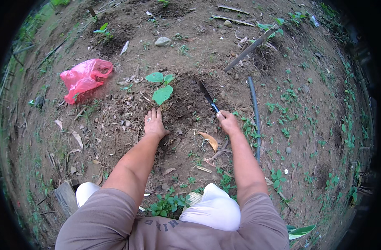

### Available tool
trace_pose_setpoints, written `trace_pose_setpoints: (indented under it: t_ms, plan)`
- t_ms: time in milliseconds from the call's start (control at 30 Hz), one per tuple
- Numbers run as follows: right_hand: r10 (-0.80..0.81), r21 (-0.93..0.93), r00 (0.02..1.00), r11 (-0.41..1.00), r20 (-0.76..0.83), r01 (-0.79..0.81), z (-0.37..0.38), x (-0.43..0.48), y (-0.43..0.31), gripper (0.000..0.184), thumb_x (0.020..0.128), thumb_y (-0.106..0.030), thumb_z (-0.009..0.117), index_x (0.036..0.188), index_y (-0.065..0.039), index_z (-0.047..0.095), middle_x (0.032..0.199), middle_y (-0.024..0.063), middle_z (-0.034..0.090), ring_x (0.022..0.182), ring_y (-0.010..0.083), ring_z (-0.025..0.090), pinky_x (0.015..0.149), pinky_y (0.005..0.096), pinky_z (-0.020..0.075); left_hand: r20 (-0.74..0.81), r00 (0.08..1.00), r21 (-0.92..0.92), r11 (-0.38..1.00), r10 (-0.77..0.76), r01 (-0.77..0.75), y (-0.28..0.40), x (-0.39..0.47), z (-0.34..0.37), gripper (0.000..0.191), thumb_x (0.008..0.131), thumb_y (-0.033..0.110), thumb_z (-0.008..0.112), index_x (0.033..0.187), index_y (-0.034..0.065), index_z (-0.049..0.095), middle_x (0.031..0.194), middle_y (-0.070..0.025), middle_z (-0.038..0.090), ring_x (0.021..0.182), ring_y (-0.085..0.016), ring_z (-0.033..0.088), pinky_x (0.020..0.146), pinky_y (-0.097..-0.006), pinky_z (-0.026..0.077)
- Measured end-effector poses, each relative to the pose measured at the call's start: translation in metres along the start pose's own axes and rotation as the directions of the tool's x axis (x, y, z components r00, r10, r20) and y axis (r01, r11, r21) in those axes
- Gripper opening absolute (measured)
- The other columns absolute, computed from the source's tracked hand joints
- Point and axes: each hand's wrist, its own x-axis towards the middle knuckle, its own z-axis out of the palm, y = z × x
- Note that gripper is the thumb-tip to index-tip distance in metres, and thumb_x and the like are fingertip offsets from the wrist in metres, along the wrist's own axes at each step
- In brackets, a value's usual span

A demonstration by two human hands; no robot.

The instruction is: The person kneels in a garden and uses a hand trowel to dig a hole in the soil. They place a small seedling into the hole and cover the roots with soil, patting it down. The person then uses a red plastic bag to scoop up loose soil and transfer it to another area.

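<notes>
My left hand lies palm down on the leaf-strewn soil, fingers apart, just below a young plant with broad green leaves. A ring shows on one finger. My right hand is closed around the handle of a long-bladed knife. Its dark blade points up and to the left, over loosened dark soil to the right of the plant. The knife's handle is mostly hidden in my fist.
A pink plastic bag lies at the upper left. A wooden stake leans at the upper right, with a long thin pole below it. A stone and another seedling are farther off. A wooden block sits near my left leg.
</notes>
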Motion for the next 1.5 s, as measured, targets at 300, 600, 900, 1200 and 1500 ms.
trace_pose_setpoints:
  t_ms: [300, 600, 900, 1200, 1500]
  plan:
    - [0.151, 0.314, 0.978, 0.930, 0.144, -0.190, 0.016, -0.025, -0.010, 0.018, 0.092, -0.027, 0.055, 0.087, -0.011, 0.063, 0.052, -0.0021, 0.047, 0.037, 0.0092, 0.039, 0.034, 0.0292, 0.0289, -0.012, 1.000, -0.028, 1.000, -0.001, 0.001, 0.001, -0.002, -0.001, 0.120, 0.061, 0.045, 0.085, 0.150, 0.0117, 0.011, 0.154, -0.0150, 0.019, 0.142, -0.029, 0.019, 0.116, -0.0399, 0.018]
    - [-0.148, -0.100, 0.989, 0.984, 0.025, 0.150, 0.018, -0.063, -0.033, 0.035, 0.089, -0.033, 0.057, 0.114, -0.009, 0.061, 0.098, 0.0187, 0.066, 0.095, 0.0365, 0.063, 0.083, 0.0435, 0.0482, -0.037, 0.999, -0.021, 1.000, 0.013, -0.014, -0.001, -0.001, 0.002, 0.115, 0.062, 0.042, 0.085, 0.148, 0.0093, 0.016, 0.153, -0.0153, 0.021, 0.142, -0.029, 0.020, 0.116, -0.0407, 0.019]
    - [-0.003, 0.132, 0.999, 0.991, -0.045, 0.009, -0.012, -0.142, 0.001, 0.039, 0.092, -0.026, 0.057, 0.131, -0.020, 0.053, 0.087, 0.0117, 0.064, 0.072, 0.0237, 0.062, 0.064, 0.0343, 0.0488, -0.055, 0.998, -0.052, 0.998, 0.037, -0.040, -0.006, -0.002, 0.005, 0.116, 0.062, 0.040, 0.085, 0.149, 0.0112, 0.014, 0.152, -0.0152, 0.022, 0.141, -0.030, 0.021, 0.116, -0.0410, 0.018]
    - [0.335, 0.393, 0.914, 0.827, 0.229, -0.402, 0.006, -0.189, 0.032, 0.043, 0.095, -0.020, 0.055, 0.137, -0.028, 0.047, 0.066, -0.0010, 0.052, 0.041, 0.0069, 0.044, 0.033, 0.0238, 0.0365, -0.211, 0.973, -0.149, 0.981, 0.090, -0.123, -0.026, -0.026, 0.012, 0.082, 0.070, 0.041, 0.078, 0.138, 0.0118, 0.040, 0.136, -0.0100, 0.044, 0.128, -0.027, 0.040, 0.107, -0.0391, 0.033]
    - [0.248, 0.514, 0.921, 0.772, 0.301, -0.375, 0.031, -0.142, 0.025, 0.042, 0.095, -0.022, 0.053, 0.137, -0.022, 0.048, 0.065, 0.0001, 0.053, 0.040, 0.0075, 0.045, 0.032, 0.0241, 0.0366, -0.247, 0.967, -0.119, 0.989, 0.058, -0.089, -0.029, -0.039, 0.010, 0.072, 0.075, 0.039, 0.075, 0.134, 0.0112, 0.044, 0.125, -0.0100, 0.049, 0.119, -0.028, 0.048, 0.098, -0.0405, 0.039]
